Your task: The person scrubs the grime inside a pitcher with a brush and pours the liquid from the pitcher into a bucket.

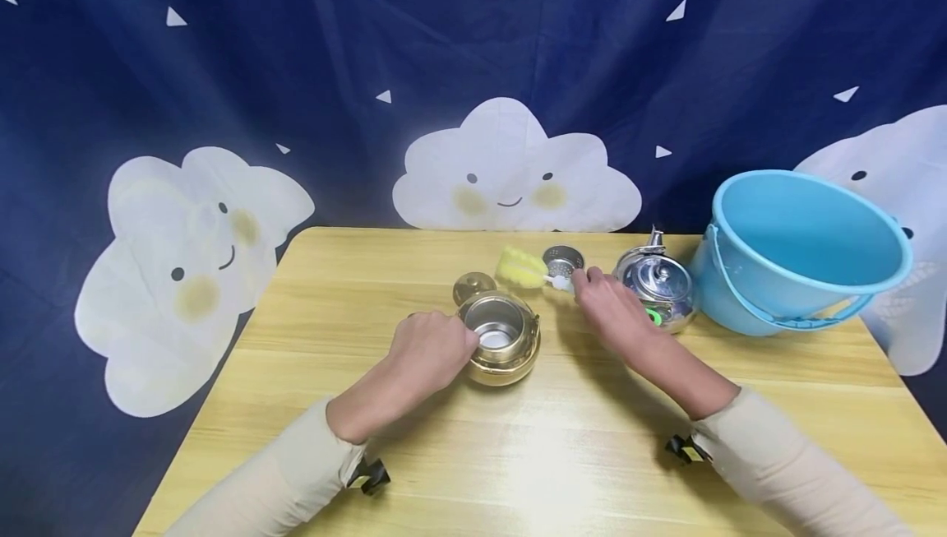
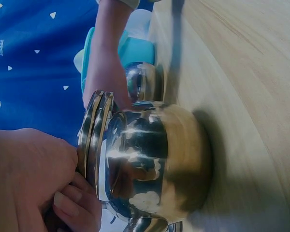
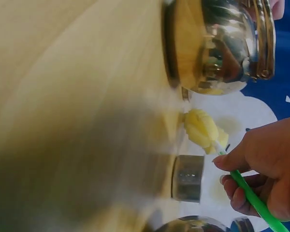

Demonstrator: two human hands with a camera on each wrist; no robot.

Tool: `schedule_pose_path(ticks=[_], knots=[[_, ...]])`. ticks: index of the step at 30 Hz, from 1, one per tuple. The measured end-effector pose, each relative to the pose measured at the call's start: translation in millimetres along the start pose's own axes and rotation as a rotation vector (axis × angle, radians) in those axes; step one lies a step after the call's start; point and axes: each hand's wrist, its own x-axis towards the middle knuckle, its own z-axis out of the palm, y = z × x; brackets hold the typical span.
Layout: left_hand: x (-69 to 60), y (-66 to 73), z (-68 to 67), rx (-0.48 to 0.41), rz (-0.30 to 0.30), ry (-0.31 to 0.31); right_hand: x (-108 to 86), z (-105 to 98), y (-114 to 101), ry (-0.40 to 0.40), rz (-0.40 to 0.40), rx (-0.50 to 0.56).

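A gold-coloured metal teapot (image 1: 510, 371) stands lidless on the table, its inside visible from above. My left hand (image 1: 435, 348) grips it at the left by its folded-down handle; curled fingers (image 2: 73, 199) show beside the rim in the left wrist view. In my right hand (image 1: 616, 311) is a sponge brush, pinched by its green handle (image 3: 256, 203). Its yellow sponge head (image 1: 521, 268) points left, above the table behind the teapot. The gold lid (image 1: 473, 286) lies behind the teapot. A perforated metal strainer (image 1: 564, 257) stands beyond my right hand.
A silver kettle (image 1: 662, 280) with its lid on stands right of my right hand. Beside it is a light blue bucket (image 1: 755, 298) with its handle hanging down. Behind the wooden table (image 1: 333, 282) hangs a dark blue curtain (image 1: 355, 43) with clouds.
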Motion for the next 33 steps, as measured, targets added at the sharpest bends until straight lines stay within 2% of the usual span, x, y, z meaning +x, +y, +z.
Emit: schedule_pose_path(ticks=[6,12,20,24,33], knots=[[-0.6,0.1,-0.7,-0.028,-0.018,-0.002,-3.2,11.7,-4.4,0.02,0.025,0.055],[-0.3,-0.2,-0.1,-0.034,-0.019,-0.004,-7.8,22.6,-8.3,0.035,0.033,0.055],[-0.5,-0.3,-0.2,-0.055,-0.032,0.003,-11.6,31.2,-11.3,0.011,0.092,0.059],[-0.1,-0.2,-0.1,-0.055,-0.037,-0.002,-12.3,32.2,-10.8,0.008,0.093,0.096],[1.9,-0.1,0.2,-0.069,-0.07,-0.02,-13.0,34.8,-8.9,-0.051,0.08,0.183]])
